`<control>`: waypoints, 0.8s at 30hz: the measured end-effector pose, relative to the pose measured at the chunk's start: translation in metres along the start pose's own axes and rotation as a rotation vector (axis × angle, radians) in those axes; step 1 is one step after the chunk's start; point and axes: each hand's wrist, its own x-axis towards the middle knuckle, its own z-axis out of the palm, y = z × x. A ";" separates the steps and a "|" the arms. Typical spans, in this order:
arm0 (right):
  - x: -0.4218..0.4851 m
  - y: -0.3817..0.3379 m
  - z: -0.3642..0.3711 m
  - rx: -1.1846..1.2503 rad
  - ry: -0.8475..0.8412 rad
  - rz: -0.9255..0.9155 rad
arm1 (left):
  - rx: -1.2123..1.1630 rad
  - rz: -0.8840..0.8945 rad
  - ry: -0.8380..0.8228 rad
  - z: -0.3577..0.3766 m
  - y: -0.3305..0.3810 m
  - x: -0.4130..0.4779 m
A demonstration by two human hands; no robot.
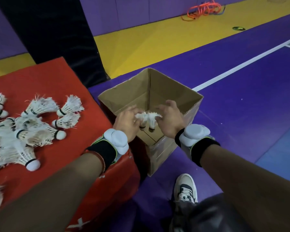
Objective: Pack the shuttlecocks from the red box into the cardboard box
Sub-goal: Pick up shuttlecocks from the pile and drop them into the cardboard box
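Note:
A red box (54,84) on the left carries several white feather shuttlecocks (40,131) lying loose on its top. To its right an open cardboard box (174,91) stands on the floor. Both my hands are over the box's opening. My left hand (127,121) pinches one shuttlecock (141,118) by its feathers, cork down. My right hand (169,119) pinches a second shuttlecock (152,119) the same way. The two shuttlecocks hang side by side, almost touching. The other fingers of both hands are raised and spread. The box floor below shows bare cardboard.
The purple court floor (241,114) with a white line lies to the right. A yellow strip and an orange cord coil (203,9) are at the back. A black padded post (57,30) stands behind the red box. My shoe (185,188) is near the cardboard box.

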 end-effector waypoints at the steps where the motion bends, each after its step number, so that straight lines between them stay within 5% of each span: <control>1: -0.002 0.000 -0.002 -0.010 -0.022 0.003 | 0.023 -0.002 -0.037 0.002 -0.001 -0.002; 6: -0.018 -0.003 -0.015 0.002 -0.199 0.011 | 0.170 0.032 -0.198 -0.003 0.010 -0.016; 14: -0.033 0.000 -0.017 -0.385 -0.482 -0.110 | 0.488 0.117 -0.445 -0.021 0.024 -0.039; 20: -0.022 0.007 -0.001 -0.494 -0.385 -0.131 | 0.581 0.190 -0.484 -0.024 0.022 -0.049; 24: -0.031 0.000 -0.005 -0.405 -0.487 -0.183 | 0.688 0.178 -0.524 -0.029 0.021 -0.053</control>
